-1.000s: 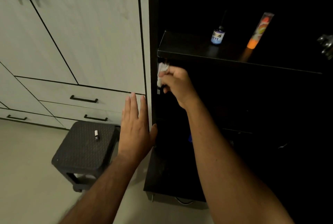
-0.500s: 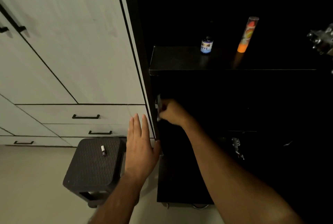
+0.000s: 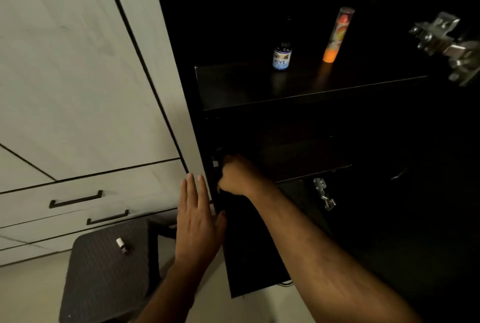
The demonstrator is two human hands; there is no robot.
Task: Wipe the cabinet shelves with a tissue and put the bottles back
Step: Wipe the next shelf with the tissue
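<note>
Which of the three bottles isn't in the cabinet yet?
The small white-capped bottle, lying on the dark stool. The blue-label bottle and tall orange bottle stand on the shelf.

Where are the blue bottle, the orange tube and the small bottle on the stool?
blue bottle (image 3: 282, 59): head view, on its label.
orange tube (image 3: 337, 34): head view, mid-body.
small bottle (image 3: 122, 246): head view, on its body.

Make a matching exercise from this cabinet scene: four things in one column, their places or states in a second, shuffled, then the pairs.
Things
1. small blue-label bottle
2. tiny vial
3. left hand
4. right hand

Places or states
A. lying on the dark stool
B. curled, reaching into the dark lower part of the cabinet
C. standing on the upper shelf beside the orange tube
D. flat, fingers straight, at the cabinet's front edge

Pairs: 1-C, 2-A, 3-D, 4-B
</note>
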